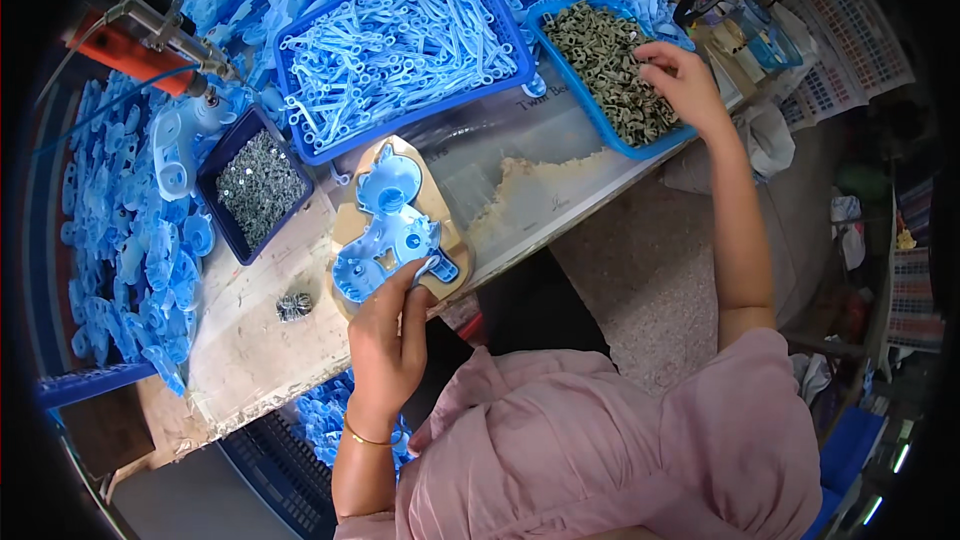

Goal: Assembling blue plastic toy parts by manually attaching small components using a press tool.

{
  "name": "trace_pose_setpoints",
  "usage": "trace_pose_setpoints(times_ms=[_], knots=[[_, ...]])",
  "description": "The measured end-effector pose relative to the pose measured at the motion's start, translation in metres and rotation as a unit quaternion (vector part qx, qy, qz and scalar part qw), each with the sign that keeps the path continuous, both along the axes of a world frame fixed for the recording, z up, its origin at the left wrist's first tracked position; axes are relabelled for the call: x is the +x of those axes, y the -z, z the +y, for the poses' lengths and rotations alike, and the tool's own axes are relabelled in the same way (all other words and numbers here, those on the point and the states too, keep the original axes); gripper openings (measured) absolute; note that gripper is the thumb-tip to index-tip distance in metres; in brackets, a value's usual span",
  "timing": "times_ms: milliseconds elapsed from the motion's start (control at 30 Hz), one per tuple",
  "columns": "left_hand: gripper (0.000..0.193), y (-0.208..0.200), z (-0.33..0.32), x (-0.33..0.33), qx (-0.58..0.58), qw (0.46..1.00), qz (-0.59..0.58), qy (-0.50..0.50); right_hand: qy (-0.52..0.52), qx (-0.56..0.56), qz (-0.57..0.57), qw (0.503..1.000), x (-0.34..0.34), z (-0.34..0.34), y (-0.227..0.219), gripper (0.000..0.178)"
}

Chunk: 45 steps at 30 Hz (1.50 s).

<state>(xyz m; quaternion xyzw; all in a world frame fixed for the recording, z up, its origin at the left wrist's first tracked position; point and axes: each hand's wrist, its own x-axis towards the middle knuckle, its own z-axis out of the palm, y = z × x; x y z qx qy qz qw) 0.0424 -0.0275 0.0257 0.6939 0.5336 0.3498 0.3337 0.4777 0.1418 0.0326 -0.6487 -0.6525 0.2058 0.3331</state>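
Note:
My left hand pinches a small pale blue plastic piece at the near edge of a light blue molded shell. Hollow side up, the shell rests in a tan wooden fixture on the table. My right hand reaches over a bright blue tray heaped with small dark greenish metal parts. Its fingers curl together at the right side of the heap. Whatever they may hold is too small to make out.
A large blue basket holds pale blue link pieces. Left of the fixture stands a dark bin of small screws, near a metal coil-like part. An orange power driver hangs upper left. Blue shells pile up behind and left.

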Motion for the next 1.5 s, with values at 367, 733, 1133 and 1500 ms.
trace_pose_setpoints(times_ms=[367, 733, 1133, 1500], knots=[[0.019, -0.01, 0.006, 0.005, -0.112, 0.987, -0.114, 0.007, -0.125, -0.184, 0.347, 0.911, -0.108, -0.024, -0.01, 0.017], [0.021, 0.0, 0.018, 0.009, -0.092, 0.985, -0.147, -0.007, -0.283, -0.3, 0.337, 0.846, -0.224, -0.074, -0.011, 0.016], [0.022, 0.014, 0.013, 0.003, 0.073, 0.993, 0.043, -0.087, -0.253, -0.28, 0.295, 0.878, -0.241, -0.086, -0.017, 0.018], [0.025, 0.01, 0.012, -0.027, 0.086, 0.994, 0.056, -0.028, -0.348, -0.222, 0.267, 0.871, -0.256, -0.08, -0.009, 0.018]])
